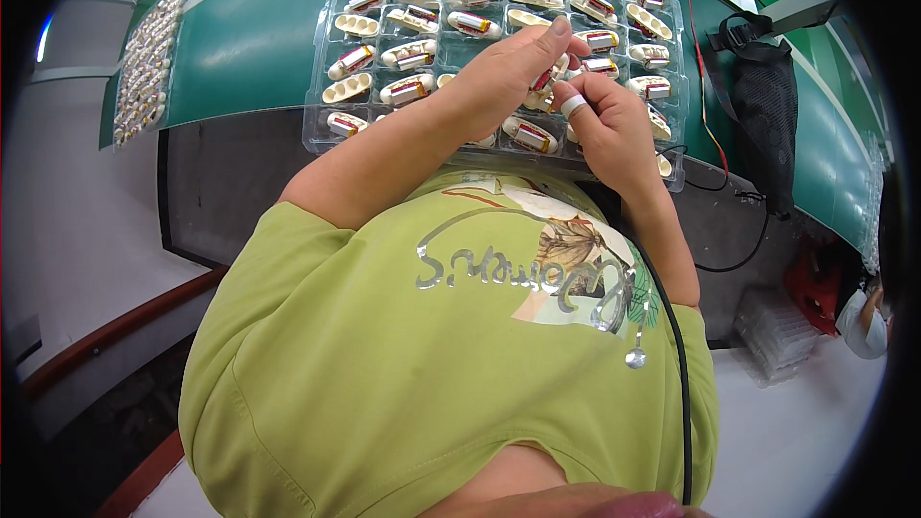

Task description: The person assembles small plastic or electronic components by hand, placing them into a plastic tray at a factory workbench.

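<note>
Both my hands meet over a clear plastic tray [313, 105] with rows of compartments. Between their fingertips is a small cream plastic housing [543, 82] with dark red and metallic parts in it; the fingers cover much of it. My left hand [513, 62] is closed around it from the left, thumb on top. My right hand [614, 125], with a white band around one finger, pinches at its right side. In the tray lie several oblong cream housings, many with a silver, yellow-edged cell, such as the filled housing [407, 89]. A bare housing [347, 88] shows round hollows.
The tray sits at the near edge of a green table [245, 62]. A second filled tray [153, 58] is at the far left. On the right lie a black bag [767, 101] and a red cable [705, 86]. Stacked clear trays [775, 336] stand lower right, near another person's sleeve [861, 324].
</note>
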A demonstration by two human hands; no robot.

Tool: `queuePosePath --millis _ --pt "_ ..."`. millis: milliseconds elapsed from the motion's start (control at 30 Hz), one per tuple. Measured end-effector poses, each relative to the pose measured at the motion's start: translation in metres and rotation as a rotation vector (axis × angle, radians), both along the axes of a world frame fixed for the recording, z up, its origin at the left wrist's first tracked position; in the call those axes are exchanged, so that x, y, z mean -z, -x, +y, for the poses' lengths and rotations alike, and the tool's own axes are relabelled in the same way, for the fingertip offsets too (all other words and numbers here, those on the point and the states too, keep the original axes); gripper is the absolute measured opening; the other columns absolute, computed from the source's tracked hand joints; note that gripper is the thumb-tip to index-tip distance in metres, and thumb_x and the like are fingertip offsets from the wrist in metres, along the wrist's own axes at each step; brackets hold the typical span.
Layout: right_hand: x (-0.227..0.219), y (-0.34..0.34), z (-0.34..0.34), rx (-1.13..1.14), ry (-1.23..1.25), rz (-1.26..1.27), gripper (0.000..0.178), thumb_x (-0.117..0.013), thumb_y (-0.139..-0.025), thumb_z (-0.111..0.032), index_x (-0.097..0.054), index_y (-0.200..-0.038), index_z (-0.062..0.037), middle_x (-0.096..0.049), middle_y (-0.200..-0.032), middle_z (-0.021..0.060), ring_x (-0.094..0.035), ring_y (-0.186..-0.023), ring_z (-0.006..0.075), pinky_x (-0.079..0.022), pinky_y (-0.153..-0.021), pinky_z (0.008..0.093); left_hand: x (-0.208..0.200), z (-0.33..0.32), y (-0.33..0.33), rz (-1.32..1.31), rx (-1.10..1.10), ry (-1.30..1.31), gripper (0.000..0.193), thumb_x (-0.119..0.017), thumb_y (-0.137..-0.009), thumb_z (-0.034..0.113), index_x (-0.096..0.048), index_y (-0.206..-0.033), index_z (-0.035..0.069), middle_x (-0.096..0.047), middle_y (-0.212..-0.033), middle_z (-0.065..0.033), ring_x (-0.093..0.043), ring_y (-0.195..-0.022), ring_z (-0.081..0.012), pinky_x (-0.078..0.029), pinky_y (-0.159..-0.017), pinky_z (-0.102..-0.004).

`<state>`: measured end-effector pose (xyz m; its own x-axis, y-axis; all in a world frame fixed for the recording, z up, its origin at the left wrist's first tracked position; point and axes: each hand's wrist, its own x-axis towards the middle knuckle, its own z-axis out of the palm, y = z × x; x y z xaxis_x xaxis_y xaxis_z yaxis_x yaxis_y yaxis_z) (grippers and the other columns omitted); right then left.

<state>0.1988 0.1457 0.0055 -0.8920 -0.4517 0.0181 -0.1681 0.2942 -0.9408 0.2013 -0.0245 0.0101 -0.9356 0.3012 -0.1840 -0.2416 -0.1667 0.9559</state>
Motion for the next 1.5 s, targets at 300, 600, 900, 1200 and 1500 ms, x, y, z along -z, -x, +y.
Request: queuePosePath --millis 300,600,900,1200,1500 --pt "0.007 0.005 0.012 -0.050 0.030 -0.008 0.017 -0.054 -0.090 -0.013 -0.061 -0.086 0.0020 -0.060 -0.068 0.0029 -0.051 -0.063 0.0087 -0.043 -0.058 0.0263 0.005 0.016 -0.010 0.733 -0.064 0.663 0.047 -0.046 -0.097 0.039 -0.051 -0.121 -0.001 -0.052 -0.112 -0.0144 -0.048 -0.107 -0.0286 -0.035 -0.097 -0.0378" --pt "0.003 0.003 0.024 0.246 0.149 0.292 0.010 -0.068 -0.085 -0.006 -0.065 -0.089 0.0028 -0.059 -0.072 0.0005 -0.048 -0.063 0.0043 -0.039 -0.056 0.0195 -0.012 -0.071 -0.004 0.493 0.362 1.225 0.022 -0.066 -0.071 0.007 -0.063 -0.092 0.004 -0.057 -0.087 -0.0079 -0.055 -0.088 -0.0226 -0.048 -0.073 -0.0342" --pt "-0.009 0.002 0.017 0.204 -0.012 0.796 0.018 -0.074 -0.069 0.003 -0.065 -0.085 -0.0019 -0.062 -0.071 0.0089 -0.060 -0.059 0.0190 -0.045 -0.053 0.0285 -0.006 -0.084 -0.005 0.706 0.288 1.158 0.019 -0.070 -0.072 0.009 -0.061 -0.087 0.004 -0.060 -0.082 -0.0043 -0.057 -0.084 -0.0211 -0.047 -0.072 -0.0335" --pt "0.004 0.004 0.021 0.156 0.226 -0.014 0.020 -0.062 -0.092 -0.019 -0.066 -0.088 0.0000 -0.058 -0.069 -0.0011 -0.047 -0.060 0.0055 -0.038 -0.054 0.0226 -0.005 -0.078 0.002 -0.225 0.078 -0.403 0.039 -0.046 -0.085 0.010 -0.053 -0.121 -0.001 -0.060 -0.109 -0.0177 -0.065 -0.095 -0.0278 -0.053 -0.087 -0.0417" --pt "0.002 0.006 0.016 0.033 0.055 0.080 0.018 -0.058 -0.090 -0.016 -0.062 -0.082 -0.0002 -0.056 -0.066 0.0070 -0.047 -0.059 0.0124 -0.040 -0.057 0.0292 -0.011 -0.026 -0.003 0.202 0.089 0.359 0.044 -0.073 -0.073 0.005 -0.059 -0.115 0.007 -0.060 -0.098 -0.0025 -0.057 -0.078 -0.0076 -0.047 -0.061 -0.0229"
